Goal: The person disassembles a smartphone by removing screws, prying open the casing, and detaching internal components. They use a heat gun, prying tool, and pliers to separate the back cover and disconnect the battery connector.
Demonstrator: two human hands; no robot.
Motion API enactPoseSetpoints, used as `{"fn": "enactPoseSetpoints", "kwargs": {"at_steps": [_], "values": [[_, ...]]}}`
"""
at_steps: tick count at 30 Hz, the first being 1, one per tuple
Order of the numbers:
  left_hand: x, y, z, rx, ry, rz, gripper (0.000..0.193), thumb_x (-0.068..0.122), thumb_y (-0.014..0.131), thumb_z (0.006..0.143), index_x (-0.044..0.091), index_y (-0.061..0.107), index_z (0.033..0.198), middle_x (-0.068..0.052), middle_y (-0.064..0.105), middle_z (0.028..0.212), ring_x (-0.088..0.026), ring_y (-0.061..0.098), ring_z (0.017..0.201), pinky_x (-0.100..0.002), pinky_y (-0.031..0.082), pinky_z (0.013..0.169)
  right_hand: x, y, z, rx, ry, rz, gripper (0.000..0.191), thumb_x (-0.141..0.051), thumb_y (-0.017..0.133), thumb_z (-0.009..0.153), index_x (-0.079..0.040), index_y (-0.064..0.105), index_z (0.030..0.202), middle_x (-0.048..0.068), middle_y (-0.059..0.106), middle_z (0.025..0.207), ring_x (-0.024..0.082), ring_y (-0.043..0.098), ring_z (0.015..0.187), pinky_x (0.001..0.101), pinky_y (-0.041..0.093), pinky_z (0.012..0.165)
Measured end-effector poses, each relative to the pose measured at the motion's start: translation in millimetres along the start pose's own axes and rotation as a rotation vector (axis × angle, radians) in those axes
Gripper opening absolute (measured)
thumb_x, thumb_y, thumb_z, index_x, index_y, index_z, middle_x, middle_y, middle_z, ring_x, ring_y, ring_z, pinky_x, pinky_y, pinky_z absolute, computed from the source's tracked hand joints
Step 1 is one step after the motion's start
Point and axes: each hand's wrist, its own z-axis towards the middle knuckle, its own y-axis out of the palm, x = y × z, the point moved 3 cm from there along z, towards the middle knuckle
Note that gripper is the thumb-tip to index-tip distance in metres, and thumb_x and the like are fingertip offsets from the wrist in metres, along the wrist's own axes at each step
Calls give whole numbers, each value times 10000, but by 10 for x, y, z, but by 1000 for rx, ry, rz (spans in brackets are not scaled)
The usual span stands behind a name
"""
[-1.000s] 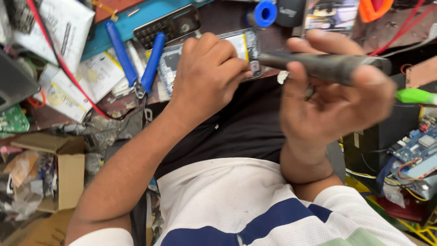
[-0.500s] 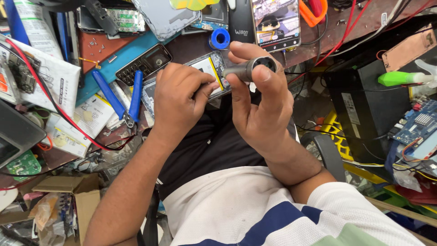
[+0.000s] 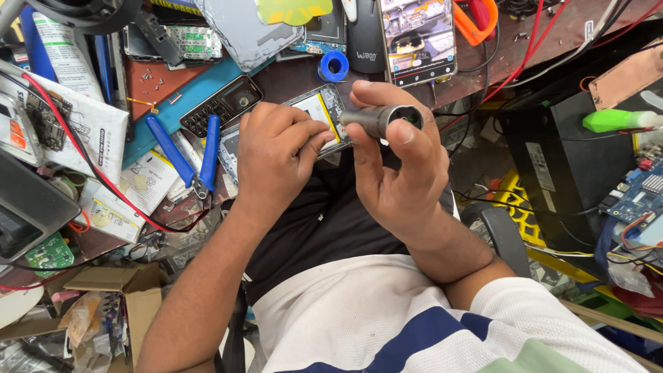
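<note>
My left hand [image 3: 276, 155] grips an opened phone [image 3: 324, 110] with its back off, a yellowish battery showing inside, held at the desk's front edge. My right hand [image 3: 400, 166] is closed around a dark grey screwdriver handle [image 3: 383, 119], its round butt end facing the camera and its tip pointing left toward the phone's right side. The tip itself is hidden behind my fingers. Both hands sit close together above my lap.
Blue-handled pliers [image 3: 190, 155] lie left of the phone. A keypad phone [image 3: 222, 103], a blue tape roll [image 3: 334, 66], a lit smartphone [image 3: 418, 38], a removed back cover [image 3: 245, 31], red wires [image 3: 90, 166], circuit boards and paper packets crowd the desk. A cardboard box [image 3: 117, 290] is bottom left.
The view has shifted so the desk shows more. My right hand has turned the screwdriver from lying sideways to pointing its butt at the camera, close against the phone.
</note>
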Motion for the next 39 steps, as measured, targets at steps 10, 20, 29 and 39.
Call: {"fn": "enactPoseSetpoints", "kwargs": {"at_steps": [10, 20, 29, 39], "values": [[0, -6, -2, 33, 18, -35, 127, 195, 846, 886, 110, 776, 948, 10, 651, 889, -231, 583, 902, -396, 420, 812, -97, -204, -130, 8, 68, 53, 877, 2, 601, 1143, -440, 42, 1655, 210, 512, 1427, 256, 722, 1162, 329, 678, 959], [-53, 10, -49, 23, 78, 12, 127, 166, 803, 931, 98, 701, 963, -21, 617, 966, -253, 562, 966, -412, 397, 852, 132, -188, -265, 347, 176, 131, 807, -95, 670, 1202, -361, 5, 1572, 151, 527, 1400, 253, 673, 1039, 367, 635, 870], [-120, 11, -87, 40, 74, 24, 107, 76, 782, 918, 106, 711, 992, -9, 592, 972, -235, 548, 977, -398, 401, 861, 365, -67, -227, 240, 113, 58, 768, -67, 604, 1234, -408, 7, 1575, 137, 549, 1386, 247, 721, 963, 318, 617, 866], [-147, -18, -92, 40, 70, -19, 124, 118, 820, 914, 110, 717, 982, 5, 577, 965, -218, 540, 972, -393, 395, 862, 359, 6, -235, 172, 124, 48, 762, -81, 605, 1254, -407, -6, 1573, 128, 551, 1401, 226, 729, 992, 284, 604, 847]]}}
